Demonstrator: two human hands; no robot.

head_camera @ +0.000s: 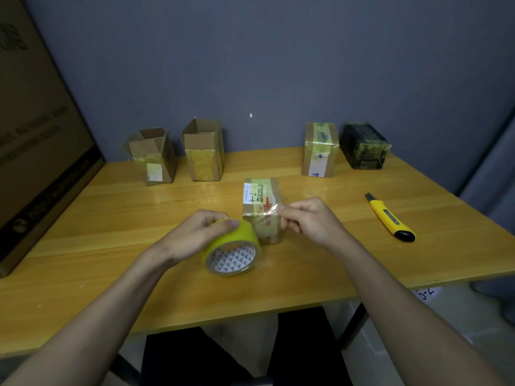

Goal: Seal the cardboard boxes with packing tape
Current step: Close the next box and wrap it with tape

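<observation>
Here my left hand (199,232) grips the yellow tape roll (232,247) from above, fingers curled over its rim, near the bench's (83,263) front edge. My right hand (306,218) pinches the pulled-out clear tape end (269,211) between thumb and fingers — stretched across the small box marked 4-2 (262,210), which stands mid-bench. Two open boxes (178,154) sit along the back edge to the left, a taped box (320,149) and a dark wrapped box (363,146) to the right. A yellow utility knife (390,218) lies by the right edge.
</observation>
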